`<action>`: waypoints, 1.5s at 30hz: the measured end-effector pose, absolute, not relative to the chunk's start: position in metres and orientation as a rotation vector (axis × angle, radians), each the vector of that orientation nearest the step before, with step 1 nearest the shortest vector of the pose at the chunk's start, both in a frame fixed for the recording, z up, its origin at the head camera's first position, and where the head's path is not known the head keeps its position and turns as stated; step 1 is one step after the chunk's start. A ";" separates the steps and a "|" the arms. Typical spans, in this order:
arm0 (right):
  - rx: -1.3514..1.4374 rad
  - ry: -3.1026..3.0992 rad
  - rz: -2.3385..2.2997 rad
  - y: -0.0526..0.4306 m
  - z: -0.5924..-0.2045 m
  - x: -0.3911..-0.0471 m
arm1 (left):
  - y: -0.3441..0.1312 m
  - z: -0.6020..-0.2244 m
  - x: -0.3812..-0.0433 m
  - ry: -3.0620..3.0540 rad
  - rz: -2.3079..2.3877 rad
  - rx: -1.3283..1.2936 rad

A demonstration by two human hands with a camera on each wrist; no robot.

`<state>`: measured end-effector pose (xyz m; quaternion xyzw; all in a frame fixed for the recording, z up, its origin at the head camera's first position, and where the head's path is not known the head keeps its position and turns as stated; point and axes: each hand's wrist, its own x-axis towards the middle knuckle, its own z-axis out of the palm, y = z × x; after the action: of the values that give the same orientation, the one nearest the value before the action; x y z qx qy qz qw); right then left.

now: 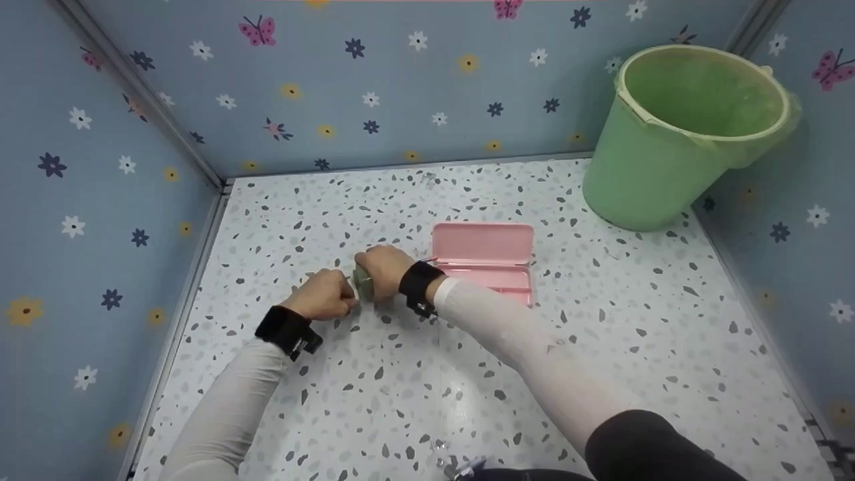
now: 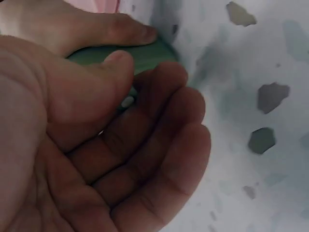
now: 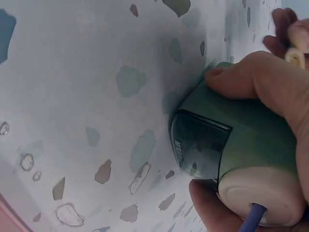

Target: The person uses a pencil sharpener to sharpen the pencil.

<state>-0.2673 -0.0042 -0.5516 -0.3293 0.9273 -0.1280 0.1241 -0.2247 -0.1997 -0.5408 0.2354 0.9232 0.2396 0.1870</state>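
My right hand (image 1: 389, 272) grips a green pencil sharpener (image 3: 263, 130) on its side, low over the tabletop. In the right wrist view the sharpener has a dark see-through shavings window (image 3: 200, 145) and a cream round end. A blue-purple pencil (image 3: 254, 215) sticks out of that end. On the sharpener's opposite side my left hand (image 1: 322, 294) has curled fingers, with thumb and fingers at a cream crank knob (image 3: 295, 57). Only a small pale bit of the crank shows between the fingers in the left wrist view.
An open pink pencil case (image 1: 483, 244) lies just right of my right hand, partly covered by the forearm. A green bin (image 1: 648, 167) stands at the back right corner. Patterned blue panels (image 1: 401, 87) wall the speckled table (image 1: 414, 407) at back and sides.
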 end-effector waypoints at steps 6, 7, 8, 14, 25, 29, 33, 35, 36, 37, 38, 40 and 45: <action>-0.999 2.678 -0.364 -0.003 -0.552 -0.270 | -0.200 -0.558 -0.234 2.630 0.705 0.574; -1.002 2.675 -0.367 -0.003 -0.552 -0.271 | -0.200 -0.559 -0.236 2.630 0.705 0.555; -1.006 2.671 -0.372 -0.003 -0.552 -0.271 | -0.201 -0.560 -0.240 2.633 0.699 0.540; -1.013 2.652 -0.377 -0.003 -0.552 -0.271 | -0.206 -0.568 -0.257 2.693 0.635 0.536; -1.039 2.672 -0.349 -0.003 -0.550 -0.269 | -0.209 -0.558 -0.266 2.871 0.667 0.574; -1.038 2.676 -0.327 -0.002 -0.550 -0.269 | -0.208 -0.553 -0.265 2.904 0.652 0.569; -1.033 2.675 -0.325 -0.002 -0.550 -0.271 | -0.208 -0.546 -0.265 2.935 0.625 0.580; -1.025 2.680 -0.323 -0.002 -0.550 -0.271 | -0.208 -0.541 -0.264 2.951 0.617 0.593; -1.020 2.682 -0.323 -0.002 -0.550 -0.271 | -0.208 -0.538 -0.263 2.961 0.608 0.601; -1.014 2.682 -0.324 -0.002 -0.549 -0.270 | -0.208 -0.536 -0.263 2.966 0.605 0.611; -1.008 2.681 -0.319 -0.002 -0.549 -0.270 | -0.208 -0.534 -0.261 2.968 0.600 0.622; -0.997 2.677 -0.314 -0.002 -0.549 -0.270 | -0.208 -0.530 -0.258 2.973 0.593 0.644; -0.973 2.672 -0.340 -0.002 -0.548 -0.269 | -0.209 -0.525 -0.247 3.022 0.575 0.712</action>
<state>-0.2685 -0.0023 -0.5476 -0.3366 0.9240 -0.1175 0.1382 -0.2472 -0.2086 -0.5247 0.2255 0.9571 0.1820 -0.0082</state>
